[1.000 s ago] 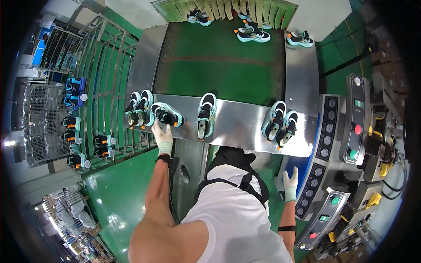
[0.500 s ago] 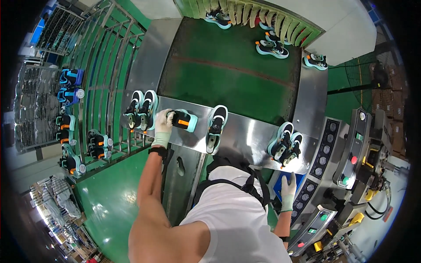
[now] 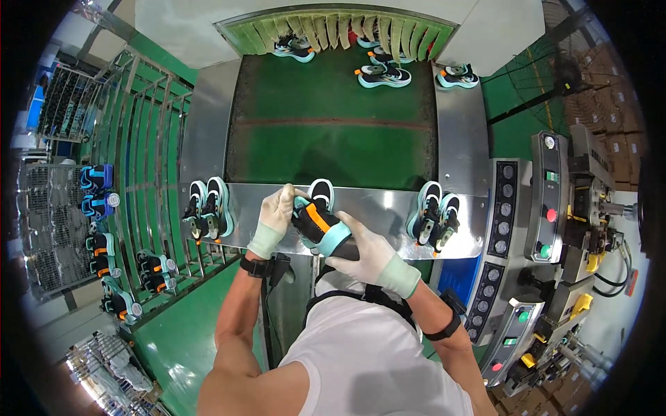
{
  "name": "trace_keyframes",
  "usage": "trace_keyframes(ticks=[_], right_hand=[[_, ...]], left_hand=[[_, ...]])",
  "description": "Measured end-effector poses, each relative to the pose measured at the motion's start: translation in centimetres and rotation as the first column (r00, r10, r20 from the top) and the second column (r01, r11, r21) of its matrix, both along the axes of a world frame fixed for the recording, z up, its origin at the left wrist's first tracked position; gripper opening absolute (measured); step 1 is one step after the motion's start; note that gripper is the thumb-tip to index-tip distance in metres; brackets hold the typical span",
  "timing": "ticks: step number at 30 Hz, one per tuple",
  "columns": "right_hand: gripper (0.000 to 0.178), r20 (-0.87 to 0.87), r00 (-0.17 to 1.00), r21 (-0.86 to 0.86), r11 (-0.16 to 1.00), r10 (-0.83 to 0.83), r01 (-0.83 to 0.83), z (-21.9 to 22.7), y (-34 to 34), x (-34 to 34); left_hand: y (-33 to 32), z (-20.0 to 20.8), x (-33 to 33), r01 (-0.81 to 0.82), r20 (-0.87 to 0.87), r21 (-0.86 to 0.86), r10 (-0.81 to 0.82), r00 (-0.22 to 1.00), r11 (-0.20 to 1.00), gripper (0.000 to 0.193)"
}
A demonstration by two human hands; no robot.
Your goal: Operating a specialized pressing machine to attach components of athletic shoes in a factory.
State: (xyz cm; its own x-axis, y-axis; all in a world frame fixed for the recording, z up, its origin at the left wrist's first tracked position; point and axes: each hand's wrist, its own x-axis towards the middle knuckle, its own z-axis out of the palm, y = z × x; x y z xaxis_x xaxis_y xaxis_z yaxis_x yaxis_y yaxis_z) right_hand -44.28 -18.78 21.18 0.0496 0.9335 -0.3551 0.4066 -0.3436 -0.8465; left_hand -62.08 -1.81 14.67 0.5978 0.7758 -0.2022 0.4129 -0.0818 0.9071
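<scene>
A black sneaker [image 3: 310,219] with an orange strip and a mint-blue rim is held tilted above the near edge of a steel ledge [image 3: 374,211]. My gloved left hand [image 3: 276,216] grips one end of it. Around its other end is my gloved right hand [image 3: 374,258], thumb and fingers on either side of a dark grey part [image 3: 345,251]. Behind the held shoe stands another sneaker [image 3: 321,188], mostly hidden. One pair of sneakers [image 3: 216,201] is on the ledge at the left, a second pair [image 3: 429,211] at the right.
Beyond the ledge lies a green conveyor belt [image 3: 326,149], with several shoes near a strip curtain [image 3: 333,31]. A lone shoe [image 3: 458,78] rests on the right side rail. Machine panels with gauges and buttons [image 3: 501,208] flank the right. A metal rack [image 3: 149,149] holding shoes stands left.
My left hand has lifted the sneaker off the ledge and brought it rightward. My right hand has come up from beside the blue panel to the shoe. The whole view has turned.
</scene>
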Motion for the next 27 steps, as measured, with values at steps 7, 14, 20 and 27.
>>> trace_keyframes(ticks=[7, 14, 20, 27], right_hand=[[0.087, -0.087, 0.995, 0.1, 0.994, -0.04, 0.049, -1.8, -2.7, -0.8], [0.09, -0.126, 0.992, 0.113, 0.994, 0.012, 0.002, -2.7, -3.5, -0.7], [0.086, 0.085, 0.993, 0.071, 0.994, 0.08, -0.086, -5.0, -6.1, 1.3], [0.077, 0.132, 0.935, -0.05, 0.939, -0.331, 0.339, -7.7, -12.0, 6.7]], left_hand=[[-1.7, 1.1, 0.1, 0.006, -0.016, -0.02, -0.006, 1.0, 1.0, 0.073], [-3.1, 2.0, -0.8, 0.07, -0.026, 0.0, -0.07, 0.997, 0.998, 0.037], [-0.7, 2.3, -5.9, 0.318, -0.292, 0.429, -0.203, 0.935, 0.846, 0.037], [5.1, -13.6, -18.0, 0.211, -0.44, 0.509, 0.042, 0.897, 0.835, 0.037]])
